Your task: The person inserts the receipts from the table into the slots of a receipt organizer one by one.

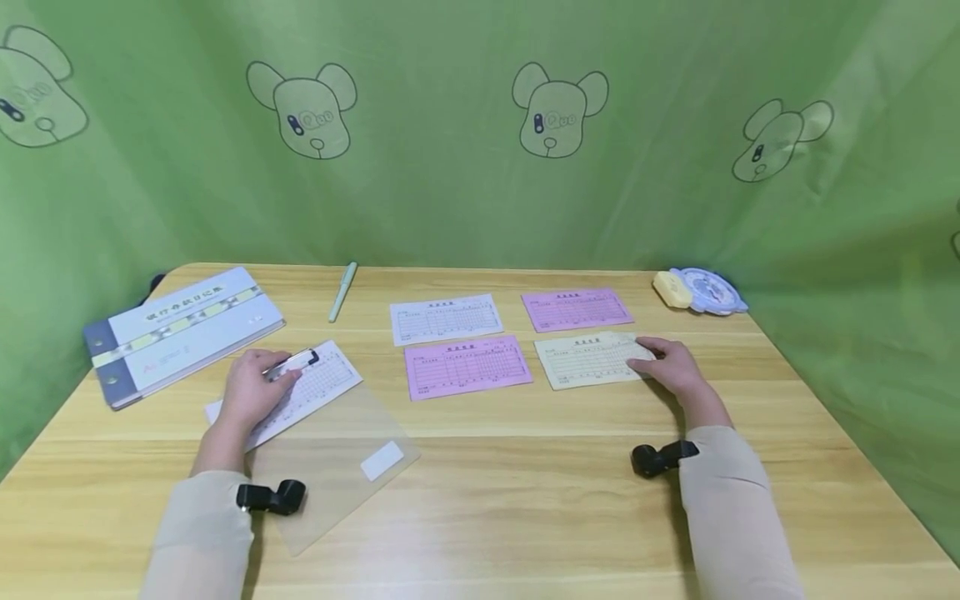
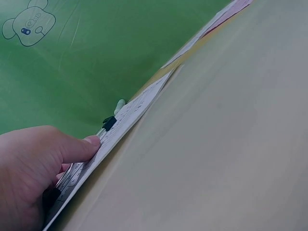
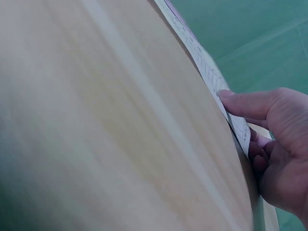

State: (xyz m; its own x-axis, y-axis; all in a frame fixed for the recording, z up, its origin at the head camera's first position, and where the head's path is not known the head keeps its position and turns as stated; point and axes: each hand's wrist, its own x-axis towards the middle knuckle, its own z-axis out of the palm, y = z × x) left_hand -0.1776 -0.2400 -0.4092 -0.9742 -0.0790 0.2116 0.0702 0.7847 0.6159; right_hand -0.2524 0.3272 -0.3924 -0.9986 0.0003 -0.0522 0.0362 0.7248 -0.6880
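Observation:
My left hand (image 1: 258, 387) is at the metal clip (image 1: 292, 364) of a translucent clipboard (image 1: 322, 492), thumb on the near side and fingers beyond it. A white printed form (image 1: 330, 379) lies on the clipboard beneath that hand, which covers part of it. In the left wrist view the thumb (image 2: 84, 148) rests at the form's surface beside the clip. My right hand (image 1: 671, 367) pinches the right edge of a pale yellow form (image 1: 585, 362). Its thumb (image 3: 240, 102) is on top of the sheet in the right wrist view, with the other fingers curled at the edge.
Beside the yellow form lie two pink forms (image 1: 468, 368) and a pale blue-white form (image 1: 447, 319). A ledger book (image 1: 195, 325) is at the left, with a light green pen (image 1: 343, 292) near the back edge. A blue round item (image 1: 708, 292) and a yellow block (image 1: 672, 290) sit back right.

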